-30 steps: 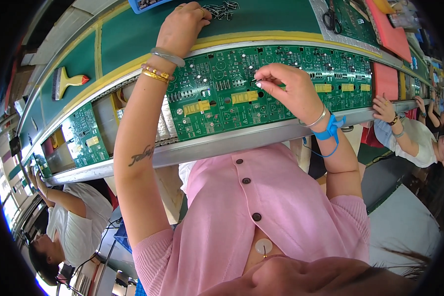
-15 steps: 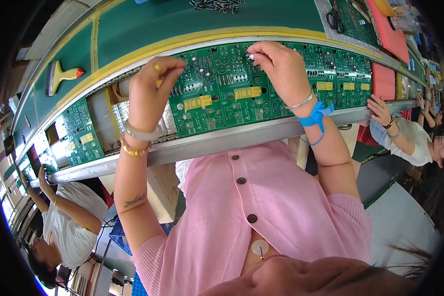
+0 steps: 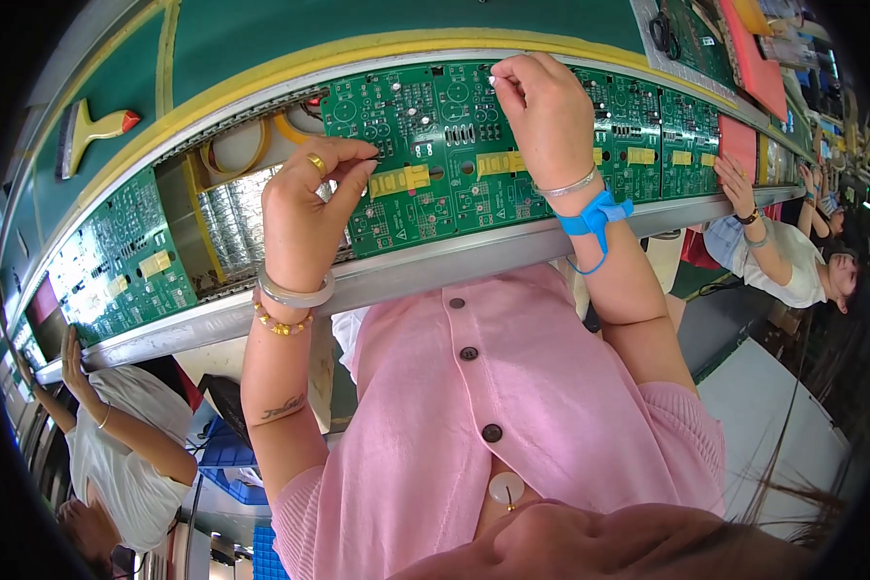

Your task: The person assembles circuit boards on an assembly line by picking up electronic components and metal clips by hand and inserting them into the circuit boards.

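Note:
A green circuit board [image 3: 430, 217] lies in the metal-edged line in front of me, carrying yellow blocks and many small parts. Over its left part is my left hand [image 3: 307, 217]; thumb and forefinger are pinched close by a yellow block [image 3: 399, 181]. Any part between those fingertips is too small to make out. Farther right, my right hand [image 3: 553, 124] hangs over the board's far edge with its fingertips closed together. What it may hold is hidden. A blue wrist strap [image 3: 594, 220] sits on my right wrist.
Another green board [image 3: 126, 251] lies to the left, beyond a gap with silvery sheeting [image 3: 246, 227]. More boards [image 3: 638, 130] continue right. A yellow-handled brush [image 3: 97, 133] and black scissors [image 3: 663, 34] lie on the far green surface. Co-workers' hands [image 3: 735, 182] touch the line at both sides.
My left hand has come down the board toward the yellow block, its fingers still pinched. The right hand stays near the board's far edge. The whole view has shifted slightly.

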`<state>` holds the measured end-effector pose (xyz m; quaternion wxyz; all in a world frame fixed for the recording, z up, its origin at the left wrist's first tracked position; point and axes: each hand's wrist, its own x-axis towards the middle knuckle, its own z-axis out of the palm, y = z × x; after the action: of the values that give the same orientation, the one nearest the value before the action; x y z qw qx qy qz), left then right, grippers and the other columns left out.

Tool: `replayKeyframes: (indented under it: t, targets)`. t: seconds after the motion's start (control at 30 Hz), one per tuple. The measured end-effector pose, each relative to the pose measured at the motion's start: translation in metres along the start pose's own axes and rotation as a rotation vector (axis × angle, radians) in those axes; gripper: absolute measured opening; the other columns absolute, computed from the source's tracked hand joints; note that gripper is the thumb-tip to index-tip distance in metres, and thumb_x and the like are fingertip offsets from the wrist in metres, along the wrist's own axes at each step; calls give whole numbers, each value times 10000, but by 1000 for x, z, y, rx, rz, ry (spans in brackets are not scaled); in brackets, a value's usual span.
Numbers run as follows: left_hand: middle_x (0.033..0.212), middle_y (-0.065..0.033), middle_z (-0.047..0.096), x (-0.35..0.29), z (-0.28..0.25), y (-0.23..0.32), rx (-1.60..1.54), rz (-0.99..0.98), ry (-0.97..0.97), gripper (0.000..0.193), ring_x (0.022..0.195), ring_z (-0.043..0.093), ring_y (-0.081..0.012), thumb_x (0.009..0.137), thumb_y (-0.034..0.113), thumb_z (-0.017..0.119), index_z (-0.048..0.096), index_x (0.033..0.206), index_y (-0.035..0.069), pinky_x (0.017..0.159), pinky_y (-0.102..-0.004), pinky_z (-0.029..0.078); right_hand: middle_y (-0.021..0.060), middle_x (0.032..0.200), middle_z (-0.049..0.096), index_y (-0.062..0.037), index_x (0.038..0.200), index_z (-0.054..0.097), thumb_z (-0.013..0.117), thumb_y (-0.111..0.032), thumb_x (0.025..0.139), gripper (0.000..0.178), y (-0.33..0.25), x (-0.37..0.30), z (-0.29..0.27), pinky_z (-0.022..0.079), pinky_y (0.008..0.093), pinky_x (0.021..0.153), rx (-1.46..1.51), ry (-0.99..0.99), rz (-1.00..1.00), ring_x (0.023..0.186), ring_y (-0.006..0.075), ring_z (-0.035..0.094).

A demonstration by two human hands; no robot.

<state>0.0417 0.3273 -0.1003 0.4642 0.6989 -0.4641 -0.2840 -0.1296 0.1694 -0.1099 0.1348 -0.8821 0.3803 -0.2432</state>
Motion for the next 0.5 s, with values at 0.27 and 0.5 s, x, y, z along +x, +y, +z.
replayKeyframes:
  t: [0.27,0.5]
  targets:
    - [831,-78,642,-2,0,1,8,14,-16,119,695,633,-162,755,4,663,667,873,14,637,-251,494,111,745,585,-46,741,616,630,-76,734,33,-10,8,1,482,388,621,-164,-55,21,724,297,577]
    - [834,-83,649,-1,1,-2,-1,11,4,122,689,635,-171,753,13,662,673,875,19,626,-252,494,138,729,603,-29,704,622,621,-68,722,43,-16,15,2,495,389,609,-377,-120,23,716,308,600]
